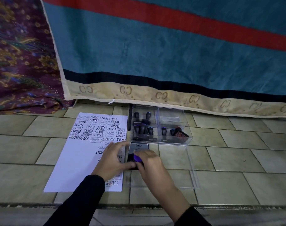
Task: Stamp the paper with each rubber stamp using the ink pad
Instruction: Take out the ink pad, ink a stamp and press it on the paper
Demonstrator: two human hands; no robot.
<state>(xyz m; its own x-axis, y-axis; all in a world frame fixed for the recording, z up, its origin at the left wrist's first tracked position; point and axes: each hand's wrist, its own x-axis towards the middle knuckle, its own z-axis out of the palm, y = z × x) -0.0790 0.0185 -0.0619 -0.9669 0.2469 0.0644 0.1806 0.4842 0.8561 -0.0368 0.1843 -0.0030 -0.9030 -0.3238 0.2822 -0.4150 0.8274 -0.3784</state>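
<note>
Paper [73, 160] lies flat on the tiled floor [236, 160], thin, light and quick to slide or curl, its far half and right edge already crowded with printed words such as SAMPLE and FRAGILE. On its right margin rests the left hand [112, 159], fingers spread and nothing enclosed, so this grip is open and seems to pin the sheet, its fingertips reaching towards the ink pad [138, 154] just beside the paper. Right of that hand, the right hand [148, 163] has its grip closed on a rubber stamp [137, 158], whose purple knob shows above the fingers while its base is hidden, apparently down on the pad. The stamp looks small, rigid and light; the knob handle is the sensible place to hold, squarely from above so the face meets pad and paper evenly. The pad's metal lid stands open just beyond the grip. Farther off and to the right, a clear plastic box [158, 126] holds the remaining stamps [143, 128], upright by their dark handles.
</note>
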